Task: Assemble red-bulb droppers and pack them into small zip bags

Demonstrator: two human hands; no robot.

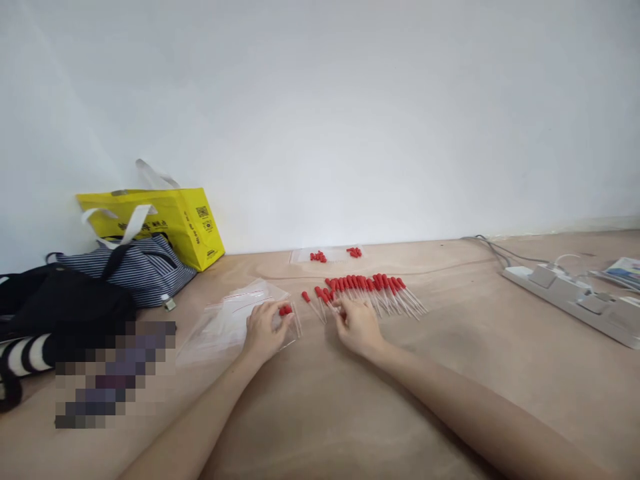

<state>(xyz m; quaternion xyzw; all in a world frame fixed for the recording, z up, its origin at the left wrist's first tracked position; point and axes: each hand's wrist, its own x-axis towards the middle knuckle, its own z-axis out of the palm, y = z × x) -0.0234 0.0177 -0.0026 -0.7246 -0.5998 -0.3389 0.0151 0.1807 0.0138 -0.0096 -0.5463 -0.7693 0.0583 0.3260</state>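
My left hand (265,329) is curled at the right edge of a pile of clear zip bags (240,307). Its thumb and fingertips close around a few red rubber bulbs (285,310); thin clear tubes (298,320) lie just beside them. My right hand (359,327) bends over the left end of a row of droppers (370,283), thin clear tubes topped with red bulbs. Its thumb and fingers pinch one dropper (326,297), partly hidden by the fingertips. A single dropper (306,297) lies between my two hands.
Toward the wall, a clear bag (300,256) lies under two small heaps of red bulbs (318,257). A yellow bag (200,233), a striped bag (150,267) and a black bag (75,300) crowd the left. A white power strip (565,300) with plugs and cables lies right.
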